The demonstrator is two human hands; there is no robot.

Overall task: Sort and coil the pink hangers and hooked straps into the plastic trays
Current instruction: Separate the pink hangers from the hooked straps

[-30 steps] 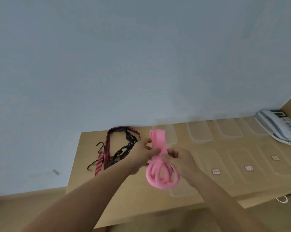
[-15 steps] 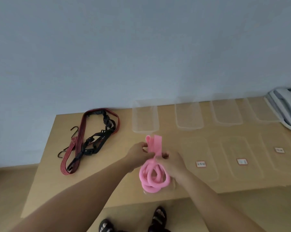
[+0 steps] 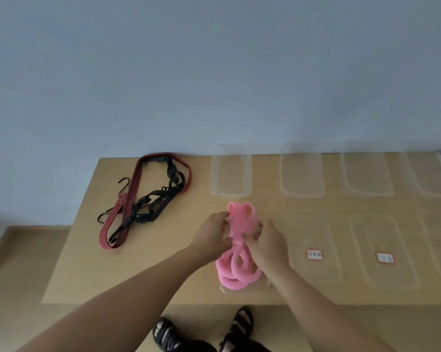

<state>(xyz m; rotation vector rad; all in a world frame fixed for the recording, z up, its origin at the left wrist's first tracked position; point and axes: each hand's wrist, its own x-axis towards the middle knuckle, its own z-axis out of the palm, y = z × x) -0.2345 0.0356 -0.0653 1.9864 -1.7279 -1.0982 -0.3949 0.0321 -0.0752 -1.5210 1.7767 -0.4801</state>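
Far left on the counter (image 3: 87, 262), the red striped strap (image 3: 134, 191) lay in a long loop with the black strap (image 3: 161, 199) tangled across it, and dark hooks (image 3: 124, 181) poked out on the wall side. Below the counter's near edge we could see our black sandals (image 3: 165, 335) on the floor. Moving in, our left hand (image 3: 210, 236) was clenched on the pink hangers (image 3: 239, 265), fingers curled round the narrow waist of the bundle. The upper loops stood up toward the wall and the lower coils hung down over a clear tray (image 3: 266, 285) at the front edge; whether they touched it, we couldn't tell. Our right hand (image 3: 269, 243) pinched the same waist from the other side, thumb and fingertips closed on the pink bands. Beyond the hands, an unlabelled clear tray (image 3: 231, 193) sat at the head of the back row, which ran on along the wall. To the right, a front-row tray (image 3: 313, 224) wore a red-edged label (image 3: 314, 254), its text too small to read, and the next tray (image 3: 384, 280) carried one too.
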